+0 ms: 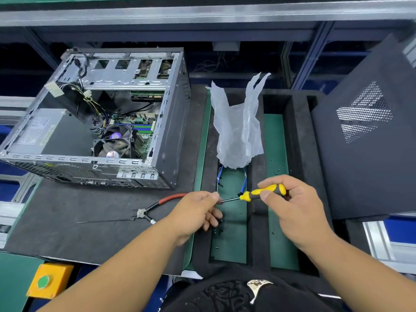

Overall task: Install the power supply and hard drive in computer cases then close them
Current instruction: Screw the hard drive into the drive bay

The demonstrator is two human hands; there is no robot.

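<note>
An open computer case (171, 122) lies on its side at the left of the bench. Inside it I see a grey power supply (42, 131), a fan and the motherboard. My right hand (290, 210) grips a yellow and black screwdriver (263, 192) by its handle. The shaft points left to my left hand (198, 212), whose fingertips pinch at the screwdriver's tip; whether a screw sits there I cannot tell. Both hands hover over a black foam tray (254, 221) with green-floored slots. The black side panel (364, 136) leans at the right.
Red-handled cutting pliers (155, 206) lie on the black mat left of my left hand. A crumpled clear plastic bag (238, 127) stands in the tray above blue cables (244, 183). Small black screws (219, 230) are scattered in the tray slots. A yellow button box (48, 281) sits at the lower left.
</note>
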